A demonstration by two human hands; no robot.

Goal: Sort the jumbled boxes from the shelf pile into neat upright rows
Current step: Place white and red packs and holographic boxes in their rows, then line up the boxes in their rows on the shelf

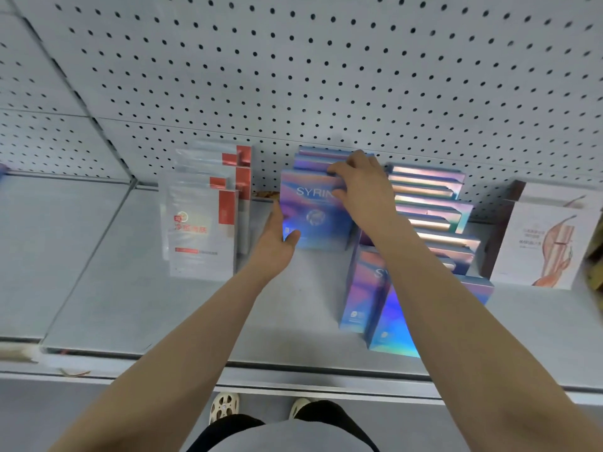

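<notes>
shelf: grey metal shelf (pixel 137 288) with grey perforated back panel (pixel 326 76) at the far side.
upright row: holographic blue-purple cardboard boxes (pixel 313 210) stand upright, centre far, against the back panel; front one reads "SYRIN".
left hand: left hand (pixel 275 244) at the near-left corner of the front box, fingers straight along its left side, thumb on its face.
right hand: right hand (pixel 365 182) on the top right of the same row, fingers curled over the top edges of the boxes, pinching them.
pile: jumbled holographic boxes (pixel 430 203) lie overlapped and leaning, right of the row, running from far to near; partly hidden by the right forearm.
near boxes: two more holographic boxes (pixel 388 321) stand near-right, just beside the pile, tilted.
left row: white boxes with red corner tabs and red lettering (pixel 199 223) stand upright, left of the holographic row, small gap between.
right side: white box with orange-brown figure drawing (pixel 548 243) at far right, leaning back.
below: person's dark trousers and light shoes (pixel 225 407) under the shelf edge.
</notes>
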